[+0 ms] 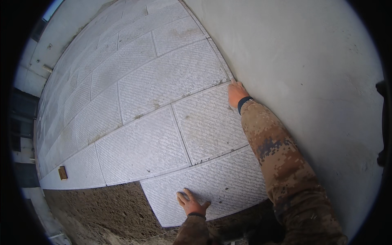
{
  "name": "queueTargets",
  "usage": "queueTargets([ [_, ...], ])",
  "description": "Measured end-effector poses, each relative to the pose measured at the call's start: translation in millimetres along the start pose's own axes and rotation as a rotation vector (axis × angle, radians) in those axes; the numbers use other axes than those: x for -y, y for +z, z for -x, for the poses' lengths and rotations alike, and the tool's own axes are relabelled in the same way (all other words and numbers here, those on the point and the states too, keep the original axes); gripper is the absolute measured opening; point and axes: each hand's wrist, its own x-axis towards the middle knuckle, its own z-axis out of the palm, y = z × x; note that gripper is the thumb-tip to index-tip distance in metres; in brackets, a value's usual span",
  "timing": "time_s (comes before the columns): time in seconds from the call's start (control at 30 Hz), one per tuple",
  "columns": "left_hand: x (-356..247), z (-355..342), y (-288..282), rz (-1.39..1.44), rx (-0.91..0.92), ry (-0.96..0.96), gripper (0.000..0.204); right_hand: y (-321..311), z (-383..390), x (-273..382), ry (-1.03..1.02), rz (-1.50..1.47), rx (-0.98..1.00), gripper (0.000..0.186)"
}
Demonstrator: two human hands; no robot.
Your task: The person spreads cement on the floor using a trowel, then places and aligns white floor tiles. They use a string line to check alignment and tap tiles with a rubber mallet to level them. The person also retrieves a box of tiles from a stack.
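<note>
Pressing down on pale textured floor tiles (155,98), both hands bare, nothing gripped.

Left hand (190,203) lies flat, fingers spread, on the newest tile (216,185) at the near edge of the laid field, just beside the bare mortar bed (102,212). Right hand (237,93) reaches far out, fingertips touching the tile joint where the tiles meet the smooth grey wall (310,73); how far it is open cannot be made out. Small brown block (62,173) sits on a tile at far left.
</note>
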Motion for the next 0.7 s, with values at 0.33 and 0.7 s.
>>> queueTargets([
  [0.33,-1,-1,-1,-0.040,0.030,-0.011,0.138,10,2,1,-0.010,0.032,-0.105,0.026],
  [0.7,-2,-3,0,-0.067,0.012,-0.039,0.138,10,91,39,0.060,-0.461,-0.412,0.028],
])
